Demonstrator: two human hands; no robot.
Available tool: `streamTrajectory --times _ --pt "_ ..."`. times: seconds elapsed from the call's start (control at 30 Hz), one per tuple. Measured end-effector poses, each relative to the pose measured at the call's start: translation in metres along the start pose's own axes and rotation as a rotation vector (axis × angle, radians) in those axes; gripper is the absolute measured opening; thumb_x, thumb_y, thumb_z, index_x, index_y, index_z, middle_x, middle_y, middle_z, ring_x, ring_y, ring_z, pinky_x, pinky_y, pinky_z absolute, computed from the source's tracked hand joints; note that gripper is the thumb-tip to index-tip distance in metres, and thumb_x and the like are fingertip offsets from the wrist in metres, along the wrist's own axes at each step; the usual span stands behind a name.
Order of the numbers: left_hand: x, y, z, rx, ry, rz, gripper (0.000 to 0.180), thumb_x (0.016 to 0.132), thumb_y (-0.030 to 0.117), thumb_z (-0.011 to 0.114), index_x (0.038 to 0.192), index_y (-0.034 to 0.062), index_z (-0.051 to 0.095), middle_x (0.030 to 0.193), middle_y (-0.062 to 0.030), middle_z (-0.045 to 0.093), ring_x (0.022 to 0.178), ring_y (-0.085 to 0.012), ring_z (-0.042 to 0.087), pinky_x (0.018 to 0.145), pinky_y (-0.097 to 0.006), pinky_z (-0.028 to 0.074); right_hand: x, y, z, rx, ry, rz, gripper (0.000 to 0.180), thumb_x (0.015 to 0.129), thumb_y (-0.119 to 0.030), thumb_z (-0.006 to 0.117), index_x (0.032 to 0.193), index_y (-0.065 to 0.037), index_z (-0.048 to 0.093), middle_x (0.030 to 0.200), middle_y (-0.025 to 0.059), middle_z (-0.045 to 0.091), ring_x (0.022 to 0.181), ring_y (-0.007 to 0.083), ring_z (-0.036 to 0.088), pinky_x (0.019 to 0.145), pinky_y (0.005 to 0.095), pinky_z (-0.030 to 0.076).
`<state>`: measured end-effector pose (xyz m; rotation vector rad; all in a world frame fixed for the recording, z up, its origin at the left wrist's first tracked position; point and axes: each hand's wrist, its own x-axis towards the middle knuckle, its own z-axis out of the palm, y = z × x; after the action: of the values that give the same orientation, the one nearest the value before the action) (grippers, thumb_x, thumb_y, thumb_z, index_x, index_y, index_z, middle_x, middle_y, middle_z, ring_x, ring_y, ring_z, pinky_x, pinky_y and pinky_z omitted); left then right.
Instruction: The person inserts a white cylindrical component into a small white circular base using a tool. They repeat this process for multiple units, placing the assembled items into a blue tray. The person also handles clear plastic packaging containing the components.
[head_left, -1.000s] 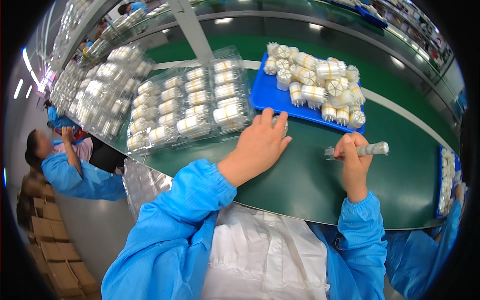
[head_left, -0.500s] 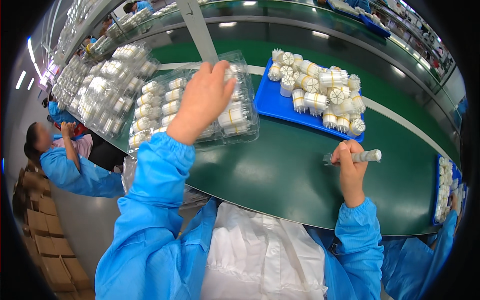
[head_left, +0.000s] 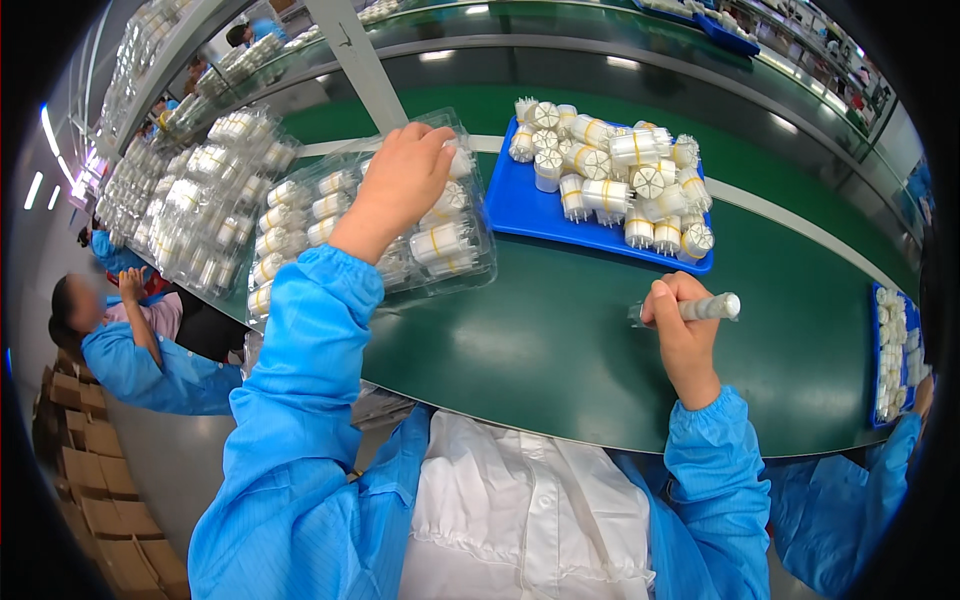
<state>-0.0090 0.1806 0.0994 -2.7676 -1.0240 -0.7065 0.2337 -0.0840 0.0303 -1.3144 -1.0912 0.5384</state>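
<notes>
My left hand [head_left: 400, 185] reaches over a clear plastic tray [head_left: 478, 272] on the green table. Its fingers bend down among rows of white cylinders [head_left: 440, 242] with yellow bands and thin pins; the fingertips and whatever they grip are hidden. A slim white stick [head_left: 712, 307] in a clear film sleeve lies across my right hand [head_left: 685, 340], whose fingers are closed around it above the bare tabletop. Beyond that hand sits a blue tray [head_left: 590, 233], heaped with loose white cylinders [head_left: 606, 196] of the same look.
Stacked clear trays of cylinders [head_left: 200, 190] fill the table's left end. Another blue tray [head_left: 882, 400] stands at the far right, beside a blue-sleeved person. A seated person [head_left: 140, 340] is at the left, with cardboard boxes [head_left: 100, 470] on the floor. A metal post [head_left: 355, 60] rises behind the trays.
The whole view has shifted, so things appear farther left. My left hand sits slightly farther right over the clear tray, its fingers less spread. My right hand keeps its hold on the stick.
</notes>
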Motion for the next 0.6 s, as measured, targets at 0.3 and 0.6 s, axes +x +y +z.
streamTrajectory --times 0.3,0.6 --pt "0.009 -0.03 0.026 -0.21 -0.241 0.001 0.041 0.095 0.01 0.061 0.135 0.0131 0.058 0.132 -0.0135 0.059 0.116 -0.0373 0.059 0.1 -0.044 0.048 -0.001 0.002 0.002 -0.082 -0.033 -0.063 0.031 0.096 -0.008 0.063 0.067 -0.002 0.052 0.063 0.0035 0.056 0.056 0.0092 0.048 0.051 0.0289 0.039" --pt "0.006 -0.03 0.015 -0.039 -0.149 0.157 0.033 0.094 0.01 0.062 0.127 0.0078 0.061 0.125 -0.0141 0.064 0.114 -0.0359 0.059 0.097 -0.045 0.049 -0.001 0.005 0.002 -0.103 -0.034 -0.098 0.03 0.095 -0.007 0.063 0.067 -0.002 0.052 0.06 0.0029 0.054 0.054 0.0095 0.046 0.049 0.0294 0.037"
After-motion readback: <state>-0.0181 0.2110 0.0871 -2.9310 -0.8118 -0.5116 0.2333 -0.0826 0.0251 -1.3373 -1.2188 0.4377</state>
